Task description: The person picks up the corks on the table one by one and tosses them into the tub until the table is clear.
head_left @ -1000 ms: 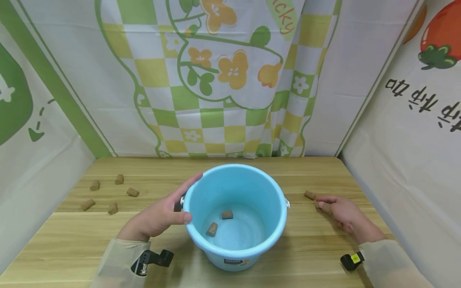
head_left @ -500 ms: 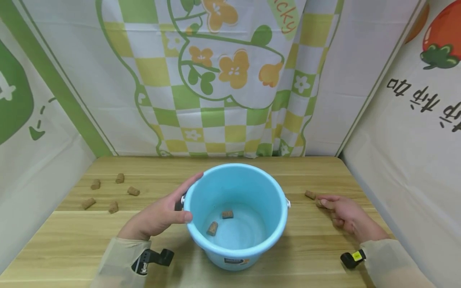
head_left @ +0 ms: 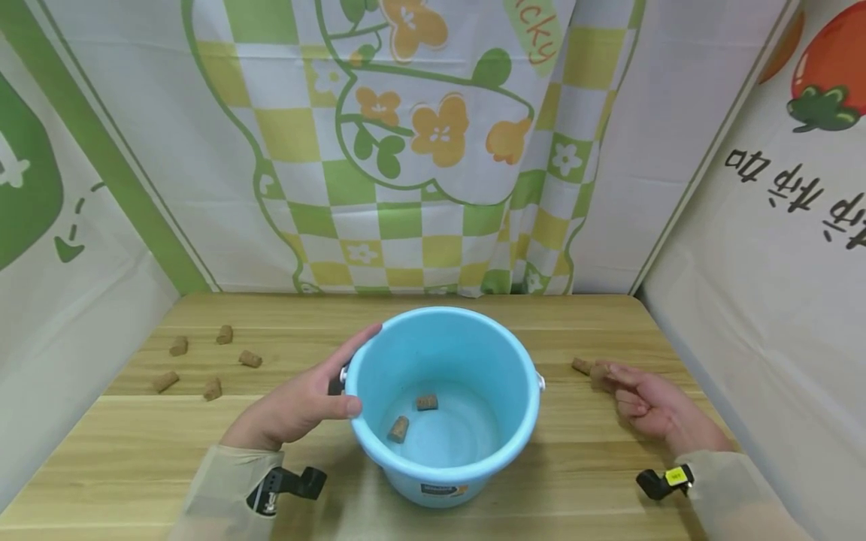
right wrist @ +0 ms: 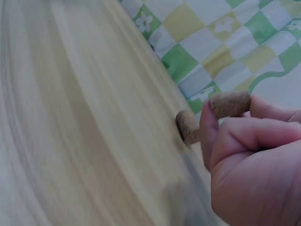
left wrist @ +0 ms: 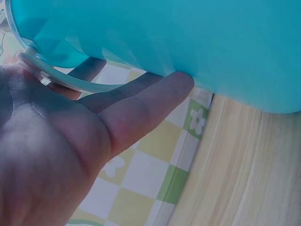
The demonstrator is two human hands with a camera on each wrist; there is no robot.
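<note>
A light blue bucket (head_left: 441,475) stands upright with two corks (head_left: 399,429) inside. My left hand (head_left: 301,406) lies against its left side, thumb tip on the rim; in the left wrist view, that hand's (left wrist: 61,127) fingers reach fairly straight along the outer wall (left wrist: 225,52), beside the white handle (left wrist: 80,84). To the right, my right hand (head_left: 652,402) pinches a cork (head_left: 599,376) between thumb and finger. The right wrist view shows the pinched cork (right wrist: 230,104) at the fingertips of the right hand (right wrist: 258,160), with another cork (right wrist: 188,127) on the table just beyond, partly hidden.
Several loose corks (head_left: 213,389) lie on the left part of the wooden table (head_left: 122,451). One cork (head_left: 581,366) lies right of the bucket, close to the right hand. A patterned curtain (head_left: 419,225) hangs behind the table, with pale cloth walls on both sides.
The right hand has turned, and the cork in its fingers shows more plainly, slightly higher than before. The left hand, the bucket and the other corks look unchanged.
</note>
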